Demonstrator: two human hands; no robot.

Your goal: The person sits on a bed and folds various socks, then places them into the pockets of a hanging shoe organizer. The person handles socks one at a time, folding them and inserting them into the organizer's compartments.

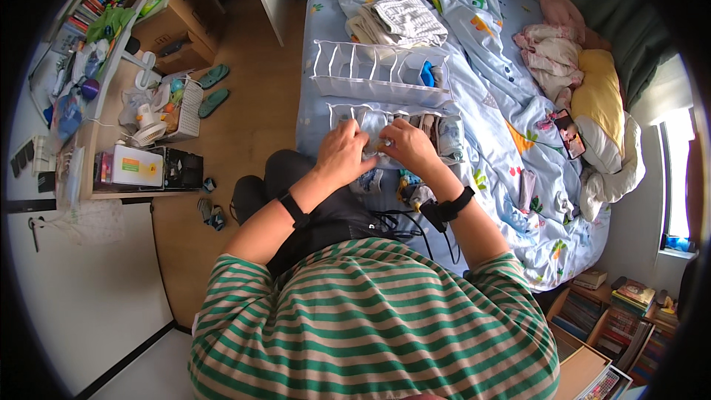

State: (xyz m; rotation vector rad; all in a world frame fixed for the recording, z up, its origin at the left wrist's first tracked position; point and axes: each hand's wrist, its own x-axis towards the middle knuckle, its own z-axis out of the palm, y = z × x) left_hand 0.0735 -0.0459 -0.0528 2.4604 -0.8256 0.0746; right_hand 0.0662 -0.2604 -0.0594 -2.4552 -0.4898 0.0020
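Note:
A white mesh compartment organizer [341, 108] lies on the bed in front of me, with folded clothes in several of its cells. My left hand [345, 151] is over its left part, fingers curled down beside a pale cloth [373, 121]; its grip is partly hidden. Fingertips and thumb of my right hand [410, 144] pinch part of that cloth. A rolled light-blue patterned garment [450, 136] fills the right end cell. Beyond stands a second mesh organizer [355, 86], holding a blue item [426, 74] and a grey one at its right end.
Folded clothes [408, 19] are stacked behind the organizers. Small garments [414, 191] and black cables [411, 225] lie close to my lap. A rumpled quilt [489, 94] covers the bed's right side, with a phone [570, 134] by the pillows. Green slippers [214, 101] rest on the floor at left.

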